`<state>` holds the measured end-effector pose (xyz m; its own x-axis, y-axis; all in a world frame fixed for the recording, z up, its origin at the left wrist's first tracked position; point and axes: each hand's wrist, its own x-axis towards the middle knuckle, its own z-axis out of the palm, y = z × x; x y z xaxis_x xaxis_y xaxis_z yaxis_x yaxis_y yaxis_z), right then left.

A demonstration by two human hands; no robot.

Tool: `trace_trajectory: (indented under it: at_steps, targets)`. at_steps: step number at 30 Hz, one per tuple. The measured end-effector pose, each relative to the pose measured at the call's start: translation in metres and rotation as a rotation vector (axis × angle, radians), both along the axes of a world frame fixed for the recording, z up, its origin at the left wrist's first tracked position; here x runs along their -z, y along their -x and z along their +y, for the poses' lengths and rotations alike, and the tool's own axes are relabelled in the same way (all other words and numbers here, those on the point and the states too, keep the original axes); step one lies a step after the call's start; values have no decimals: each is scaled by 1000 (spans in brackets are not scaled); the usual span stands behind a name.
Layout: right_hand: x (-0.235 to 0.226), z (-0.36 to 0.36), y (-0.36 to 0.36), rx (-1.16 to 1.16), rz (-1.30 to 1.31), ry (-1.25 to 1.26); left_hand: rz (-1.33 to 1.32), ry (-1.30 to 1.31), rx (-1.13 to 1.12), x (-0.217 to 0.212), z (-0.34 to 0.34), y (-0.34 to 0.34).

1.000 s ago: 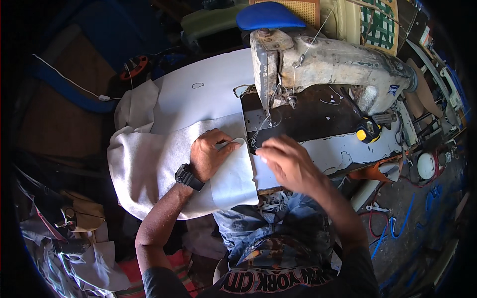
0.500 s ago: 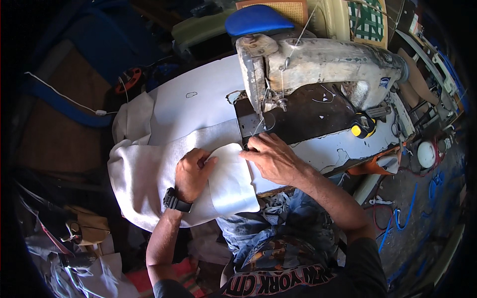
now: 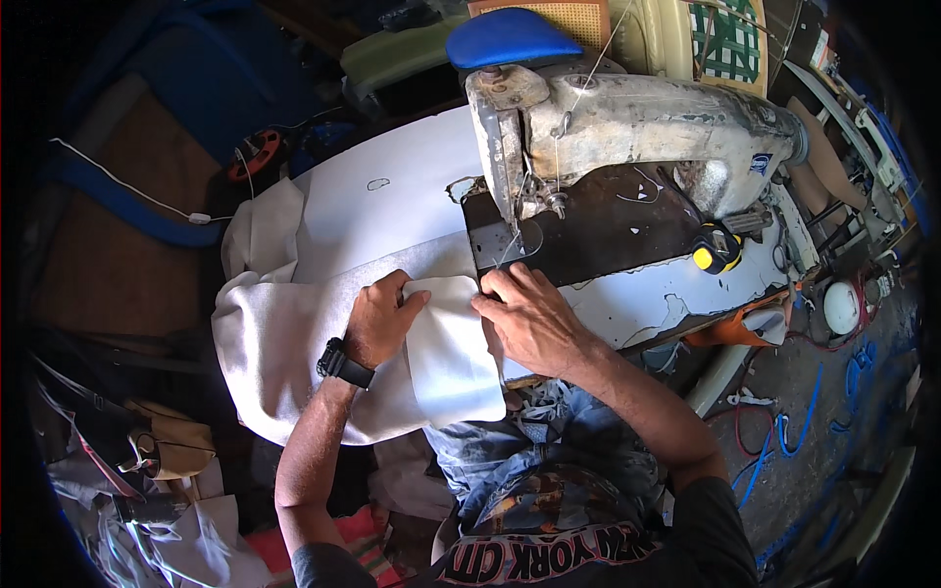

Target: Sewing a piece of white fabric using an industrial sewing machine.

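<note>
A large piece of pale grey-white cloth [image 3: 284, 348] spreads over the left part of the table and hangs down its front. On top lies a smoother white flap [image 3: 453, 353], folded back toward me. My left hand [image 3: 382, 316], with a black watch at the wrist, grips the cloth at the flap's left upper corner, thumb out and fingers curled. My right hand [image 3: 534, 318] pinches the flap's right edge, just in front of the needle area. Above it stands a worn, paint-stained sewing machine [image 3: 637, 122], thread running down to its needle. The right fingertips are partly hidden.
A black and yellow tape measure [image 3: 718, 248] lies on the table right of the machine's dark bed [image 3: 608, 220]. A blue padded seat [image 3: 512, 37] stands behind. An orange item [image 3: 735, 330] hangs under the table's front edge. Scraps and bags crowd the floor at left.
My left hand has moved slightly away from me, with the flap's upper edge shifting a little the same way. The right hand stays nearly in place at the edge.
</note>
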<state>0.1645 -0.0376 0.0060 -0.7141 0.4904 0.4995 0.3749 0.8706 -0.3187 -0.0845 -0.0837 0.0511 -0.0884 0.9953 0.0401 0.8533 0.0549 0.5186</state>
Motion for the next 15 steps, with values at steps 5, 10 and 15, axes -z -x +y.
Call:
trace_trajectory:
  at_steps: [5,10,15]
  targets:
    - [0,-3,5,10,-82,-66,26,-24,51,5,5,8]
    - [1,-1,5,-11,-75,-62,42,-10,44,1,6,3]
    - [-1,2,8,-31,-68,-70,66,9,25,-3,-8,0]
